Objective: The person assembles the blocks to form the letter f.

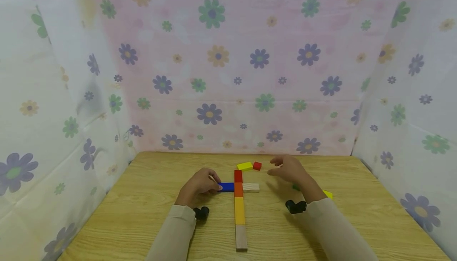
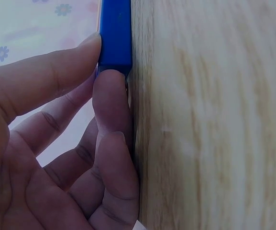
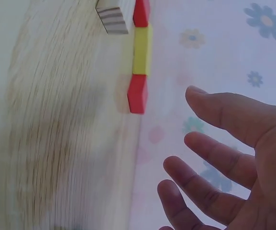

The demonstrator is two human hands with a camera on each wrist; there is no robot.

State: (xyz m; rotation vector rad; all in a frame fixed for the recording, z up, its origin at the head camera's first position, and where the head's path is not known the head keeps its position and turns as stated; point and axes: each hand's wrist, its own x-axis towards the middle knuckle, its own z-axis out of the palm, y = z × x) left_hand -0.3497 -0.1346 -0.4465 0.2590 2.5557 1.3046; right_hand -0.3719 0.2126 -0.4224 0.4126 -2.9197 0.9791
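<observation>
At the left end of a blue block, my left hand pinches it; the left wrist view shows the thumb on its face and a fingertip against its end. That block lies flat, its right end meeting a column of blocks: red, orange, amber and plain wood, from far to near. Opposite it, a pale striped wooden block extends to the right. My right hand hovers above the table with fingers spread and holds nothing.
Behind the column lie a yellow block and a small red block. Partly hidden by the right arm are a green piece and another yellow piece. Flowered cloth walls the wooden table at the back and sides.
</observation>
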